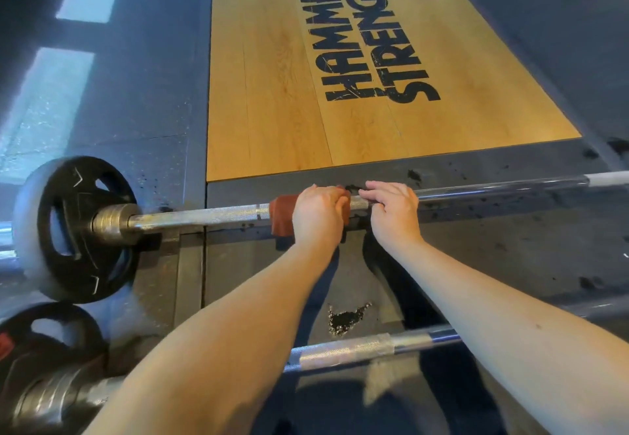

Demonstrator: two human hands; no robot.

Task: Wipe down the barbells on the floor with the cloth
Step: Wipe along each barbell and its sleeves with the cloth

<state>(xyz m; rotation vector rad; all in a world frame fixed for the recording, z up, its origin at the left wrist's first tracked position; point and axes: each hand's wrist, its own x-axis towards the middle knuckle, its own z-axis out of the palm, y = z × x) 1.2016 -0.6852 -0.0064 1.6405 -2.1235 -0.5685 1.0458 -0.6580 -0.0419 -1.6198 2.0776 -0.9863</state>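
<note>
Two barbells lie on the dark rubber floor. The far barbell (204, 215) runs left to right, with a black weight plate (80, 227) on its left end. A reddish-brown cloth (282, 215) is wrapped over its shaft, and my left hand (318, 211) grips the cloth around the bar. Just to the right, my right hand (391, 208) rests on the bare shaft with its fingers curled over the top. The near barbell (343, 354) lies closer to me, partly hidden under my forearms, with its plates (41, 349) at the lower left.
A wooden lifting platform (272, 94) with black lettering lies beyond the far bar. The rubber floor (493, 240) is worn, with a chipped patch (345, 319) between the bars. Bright window reflections show on the floor at the upper left.
</note>
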